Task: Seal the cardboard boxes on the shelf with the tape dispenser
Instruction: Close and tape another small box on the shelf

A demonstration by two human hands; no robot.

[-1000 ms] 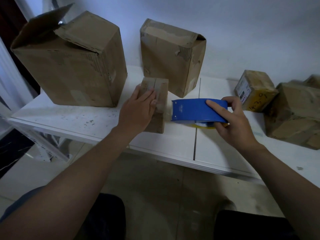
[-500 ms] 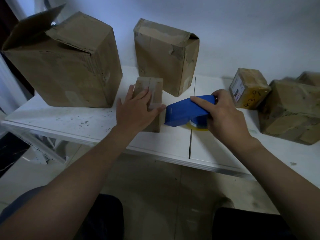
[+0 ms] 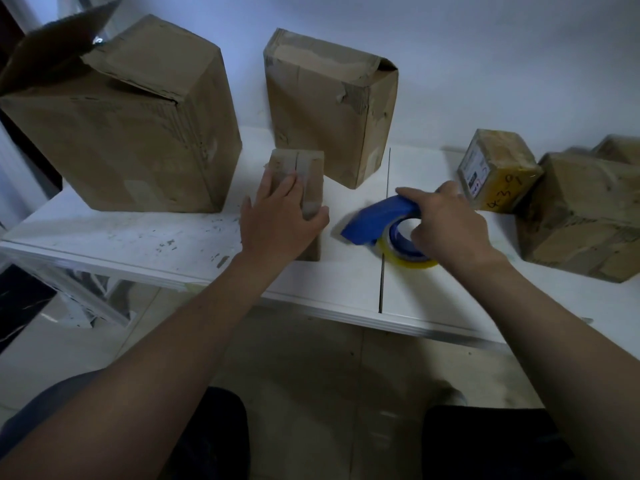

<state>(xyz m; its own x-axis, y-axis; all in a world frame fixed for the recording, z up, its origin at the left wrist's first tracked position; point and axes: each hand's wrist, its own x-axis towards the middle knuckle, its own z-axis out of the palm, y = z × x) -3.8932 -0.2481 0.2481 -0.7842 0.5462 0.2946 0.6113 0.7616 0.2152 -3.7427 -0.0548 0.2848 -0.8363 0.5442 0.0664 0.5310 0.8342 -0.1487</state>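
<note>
Left hand (image 3: 282, 221) flat, right hand (image 3: 446, 226) curled in grip.

The scratched white shelf (image 3: 138, 237) holds a big box (image 3: 131, 133), a tall box (image 3: 329, 109), a small box (image 3: 308, 174), a blue tape dispenser (image 3: 374, 220), a labelled box (image 3: 498, 168) and a wide box (image 3: 581, 216).

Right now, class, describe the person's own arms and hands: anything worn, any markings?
The left hand and right hand are bare: no gloves, rings or watch show. The left arm and right arm are bare too, with no sleeve or marking in view.
</note>
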